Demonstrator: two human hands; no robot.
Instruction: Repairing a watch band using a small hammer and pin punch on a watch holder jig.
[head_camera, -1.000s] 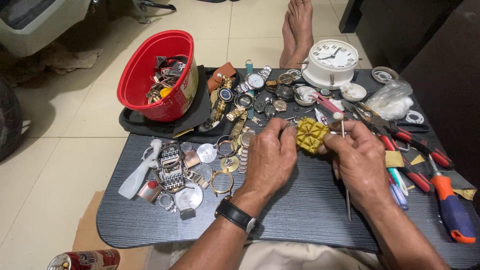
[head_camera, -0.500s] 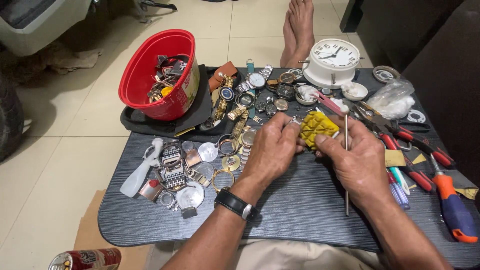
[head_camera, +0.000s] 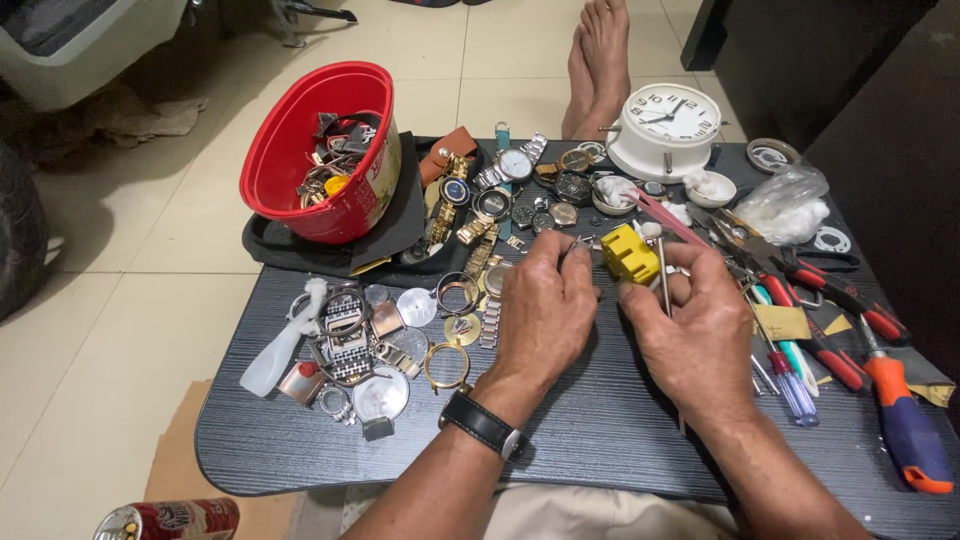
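Hands meet over a dark wood-grain table: the left hand, a black wristwatch on its wrist, is closed around something small at its fingertips that cannot be made out, touching the yellow block. Half a second earlier that block lay tilted between both hands; it now sits higher, just beyond the right hand's thumb, which suggests the work on it is being repositioned rather than finished. The right hand pinches a thin metal pin, held upright beside the block.

Far left of the hands, at the table's near corner, a red and silver can lies on its side. Beyond the left hand, a red oval tub with a pale label panel holds scrap parts. Past the right hand stands a white round clock, and right of it a crumpled clear plastic bag.
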